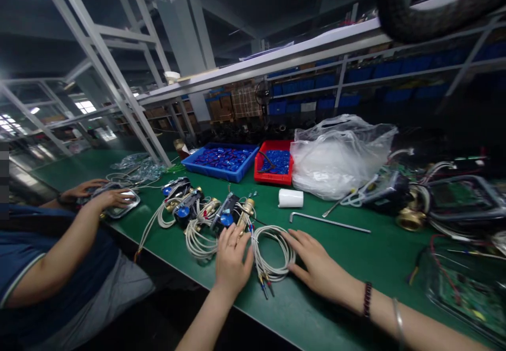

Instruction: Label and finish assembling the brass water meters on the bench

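A coil of white cable (pixel 272 256) lies on the green bench between my hands, its blue and dark tipped probe ends (pixel 264 286) pointing toward the bench edge. My left hand (pixel 232 260) rests at the near side of a black and brass meter assembly (pixel 227 216) with a blue round cap; its fingers are stretched out, not wrapped round anything. On the coil's right side, my right hand (pixel 316 266) has its fingers extended and apart, the tips at the cable loop. Two similar meter assemblies with cable coils (pixel 185 211) stand to the left.
Behind are a blue tray (pixel 219 174) and red bin (pixel 272 180) with blue parts, plus clear plastic bags (pixel 340 156). A white cup (pixel 291 198) lies by a hex key (pixel 332 222). Circuit housings (pixel 466 198) crowd the right. Left, a co-worker's hands (pixel 110 198) touch another housing.
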`<action>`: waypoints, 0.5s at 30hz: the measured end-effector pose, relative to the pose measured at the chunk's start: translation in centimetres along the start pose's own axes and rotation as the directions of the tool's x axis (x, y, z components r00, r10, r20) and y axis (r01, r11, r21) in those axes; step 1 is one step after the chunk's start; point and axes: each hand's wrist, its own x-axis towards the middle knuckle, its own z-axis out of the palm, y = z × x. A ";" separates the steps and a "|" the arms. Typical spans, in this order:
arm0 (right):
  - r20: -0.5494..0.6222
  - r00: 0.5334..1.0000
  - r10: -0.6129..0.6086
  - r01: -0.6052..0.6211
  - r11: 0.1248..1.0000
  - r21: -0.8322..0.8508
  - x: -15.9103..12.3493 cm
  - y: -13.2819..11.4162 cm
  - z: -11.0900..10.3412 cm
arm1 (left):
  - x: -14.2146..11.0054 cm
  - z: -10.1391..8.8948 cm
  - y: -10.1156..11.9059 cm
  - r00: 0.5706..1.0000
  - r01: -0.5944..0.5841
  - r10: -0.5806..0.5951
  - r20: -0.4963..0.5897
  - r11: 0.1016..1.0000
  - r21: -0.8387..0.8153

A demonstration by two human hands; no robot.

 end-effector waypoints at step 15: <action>0.196 0.977 -0.080 -0.023 0.880 0.474 -13.1 -1.7 -6.1 | 2.1 3.8 -2.9 0.968 0.235 -0.206 0.145 0.946 -0.222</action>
